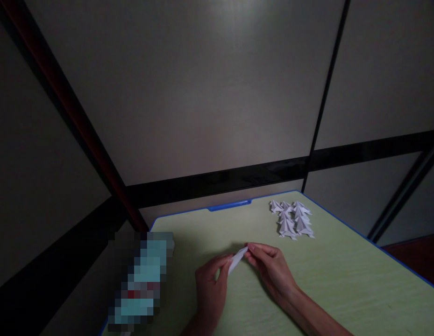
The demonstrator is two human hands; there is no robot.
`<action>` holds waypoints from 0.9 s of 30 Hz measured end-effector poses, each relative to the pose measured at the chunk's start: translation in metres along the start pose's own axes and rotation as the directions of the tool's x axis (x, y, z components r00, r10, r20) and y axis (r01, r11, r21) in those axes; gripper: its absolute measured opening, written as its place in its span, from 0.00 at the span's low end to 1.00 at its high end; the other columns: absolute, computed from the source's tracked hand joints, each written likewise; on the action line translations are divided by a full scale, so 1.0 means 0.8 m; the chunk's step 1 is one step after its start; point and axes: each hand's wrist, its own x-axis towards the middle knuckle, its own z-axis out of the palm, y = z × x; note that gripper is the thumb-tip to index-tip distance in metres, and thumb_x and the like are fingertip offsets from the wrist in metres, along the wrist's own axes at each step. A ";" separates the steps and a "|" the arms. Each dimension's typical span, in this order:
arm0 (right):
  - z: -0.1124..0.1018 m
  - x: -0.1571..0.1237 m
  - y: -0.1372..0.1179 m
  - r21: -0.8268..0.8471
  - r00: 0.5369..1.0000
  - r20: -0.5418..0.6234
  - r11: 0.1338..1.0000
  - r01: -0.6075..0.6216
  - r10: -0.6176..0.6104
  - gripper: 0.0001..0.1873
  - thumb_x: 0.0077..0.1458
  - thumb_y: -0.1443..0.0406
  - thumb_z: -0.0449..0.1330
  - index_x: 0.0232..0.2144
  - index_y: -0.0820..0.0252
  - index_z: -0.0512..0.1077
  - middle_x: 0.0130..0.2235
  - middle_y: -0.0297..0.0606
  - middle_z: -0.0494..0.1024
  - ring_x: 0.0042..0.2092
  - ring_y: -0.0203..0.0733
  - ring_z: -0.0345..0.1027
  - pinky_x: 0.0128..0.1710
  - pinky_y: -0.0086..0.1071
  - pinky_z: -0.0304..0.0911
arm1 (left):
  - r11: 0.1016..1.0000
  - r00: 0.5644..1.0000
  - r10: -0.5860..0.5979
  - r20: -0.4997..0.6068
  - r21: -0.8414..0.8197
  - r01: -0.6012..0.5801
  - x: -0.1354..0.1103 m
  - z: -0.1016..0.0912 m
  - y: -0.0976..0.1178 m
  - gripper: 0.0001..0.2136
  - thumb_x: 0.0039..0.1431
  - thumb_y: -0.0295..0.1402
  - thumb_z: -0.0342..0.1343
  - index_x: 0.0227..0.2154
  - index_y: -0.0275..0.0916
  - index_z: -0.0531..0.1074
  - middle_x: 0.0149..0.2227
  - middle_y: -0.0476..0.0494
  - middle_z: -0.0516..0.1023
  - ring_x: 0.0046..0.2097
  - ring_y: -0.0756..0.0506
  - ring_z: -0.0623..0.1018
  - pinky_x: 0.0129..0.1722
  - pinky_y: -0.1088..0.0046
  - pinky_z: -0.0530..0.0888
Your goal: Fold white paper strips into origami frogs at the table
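Observation:
A small folded piece of white paper [238, 259] is held just above the table, between my two hands. My left hand [212, 282] pinches its lower left end between thumb and fingers. At the upper right end, the fingertips of my right hand [271, 266] are closed on the same paper. Part of the paper is hidden behind the fingers. Beyond my right hand, several white folded-paper figures [293, 219] with pointed shapes lie grouped close together on the table.
The pale green table [343, 275] has a blue edge and a blue recessed strip [229, 205] along its far side. At the left lies a pixelated, teal-looking object [141, 280] that I cannot identify. Large grey panels [217, 102] with black bands stand right behind the table.

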 end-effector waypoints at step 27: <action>-0.002 -0.001 0.005 -0.040 0.987 0.062 0.988 0.151 -0.148 0.06 0.34 0.66 0.63 0.14 0.65 0.70 0.14 0.30 0.67 0.19 0.27 0.55 0.19 0.21 0.50 | 0.954 0.969 -0.200 0.144 -0.195 0.226 0.006 0.001 -0.004 0.08 0.43 0.31 0.53 0.23 0.32 0.74 0.18 0.48 0.73 0.23 0.49 0.70 0.22 0.79 0.65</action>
